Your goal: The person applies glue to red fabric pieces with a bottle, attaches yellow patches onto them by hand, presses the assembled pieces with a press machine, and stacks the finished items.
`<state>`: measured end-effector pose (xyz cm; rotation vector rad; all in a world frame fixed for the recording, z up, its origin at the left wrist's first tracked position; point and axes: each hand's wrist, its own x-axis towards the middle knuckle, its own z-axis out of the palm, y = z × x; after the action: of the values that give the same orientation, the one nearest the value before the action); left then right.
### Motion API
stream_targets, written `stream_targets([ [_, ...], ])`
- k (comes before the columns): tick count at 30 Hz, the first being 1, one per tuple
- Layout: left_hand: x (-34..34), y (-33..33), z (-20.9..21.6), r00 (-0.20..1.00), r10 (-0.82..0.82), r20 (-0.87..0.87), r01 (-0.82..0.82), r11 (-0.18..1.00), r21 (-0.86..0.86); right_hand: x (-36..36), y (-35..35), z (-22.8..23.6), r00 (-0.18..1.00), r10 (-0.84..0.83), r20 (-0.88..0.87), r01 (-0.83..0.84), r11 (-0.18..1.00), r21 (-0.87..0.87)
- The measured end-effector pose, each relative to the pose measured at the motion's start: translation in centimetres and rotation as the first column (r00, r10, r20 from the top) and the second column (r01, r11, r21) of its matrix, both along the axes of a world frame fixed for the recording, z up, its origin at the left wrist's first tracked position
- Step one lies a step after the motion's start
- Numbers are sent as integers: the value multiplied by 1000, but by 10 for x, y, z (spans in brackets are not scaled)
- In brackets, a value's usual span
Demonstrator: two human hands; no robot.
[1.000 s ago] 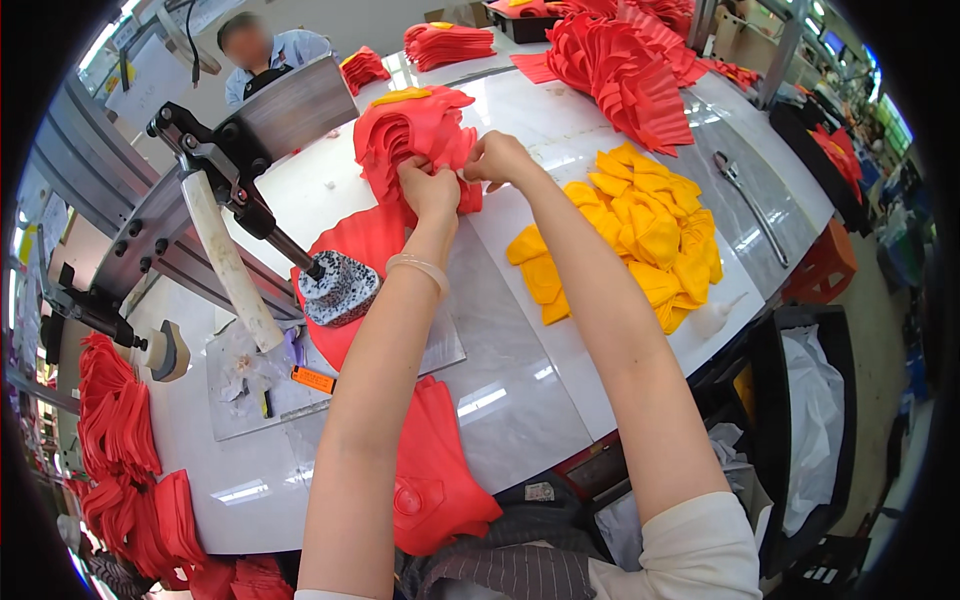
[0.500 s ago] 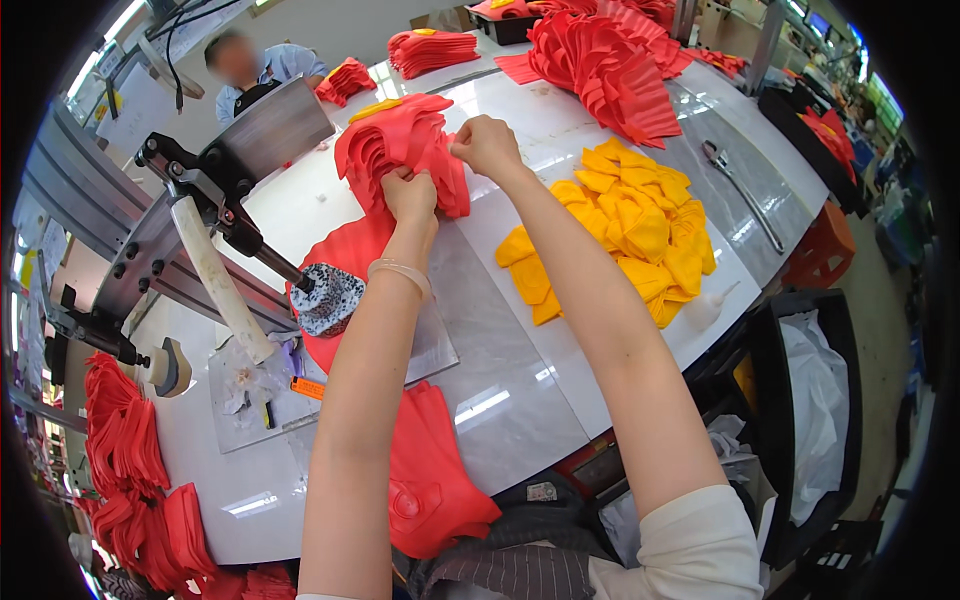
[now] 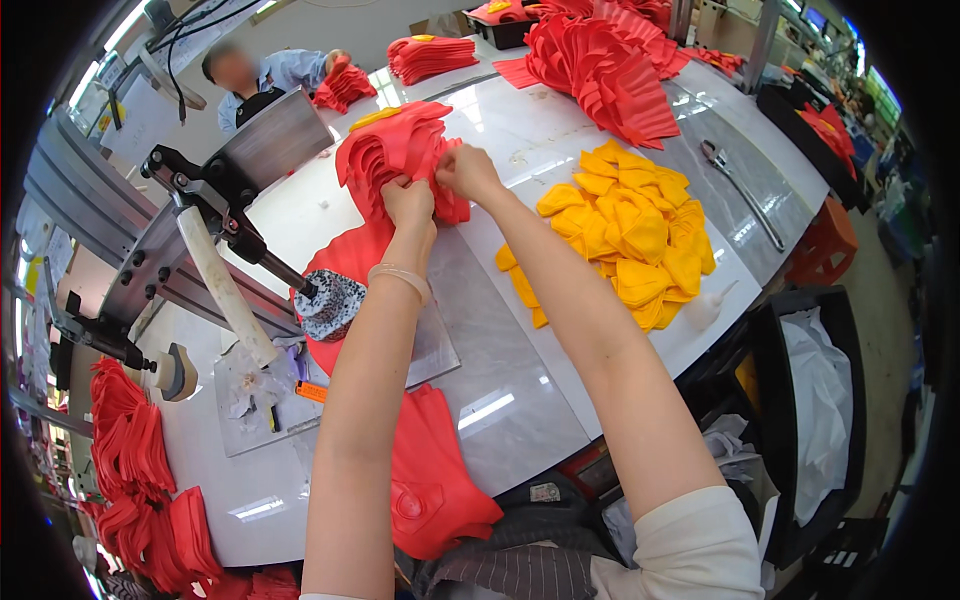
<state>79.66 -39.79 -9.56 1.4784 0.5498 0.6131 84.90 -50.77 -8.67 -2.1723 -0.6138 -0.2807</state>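
Observation:
Both my hands are at a folded stack of thin red rubbery pieces beyond the middle of the table. At the stack's near edge my left hand is closed, its fingers pinching a red piece. My right hand is closed at the stack's right side, on the edge of a red piece; its fingertips are partly hidden. A yellow piece lies on top of the stack. Another red piece is spread under a speckled press pad, left of my left forearm. One more red piece hangs over the table's near edge.
A lever press stands on the left. Yellow pieces are heaped right of my right forearm, near a wrench and a small white bottle. More red stacks lie at the back. A person sits across the table.
My right hand has moved slightly left and down, closer to my left hand. The person across has raised a hand onto a small red stack.

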Motion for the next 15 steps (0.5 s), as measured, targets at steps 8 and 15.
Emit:
stream_targets([
  [8, 4, 13, 0, 998, 51, 22, -52, 998, 42, 4, -2, 21, 959, 88, -270, -82, 996, 30],
  [15, -10, -2, 25, 997, -72, -24, 70, 994, -83, -16, -17, 19, 973, 88, -215, -120, 983, -140],
])
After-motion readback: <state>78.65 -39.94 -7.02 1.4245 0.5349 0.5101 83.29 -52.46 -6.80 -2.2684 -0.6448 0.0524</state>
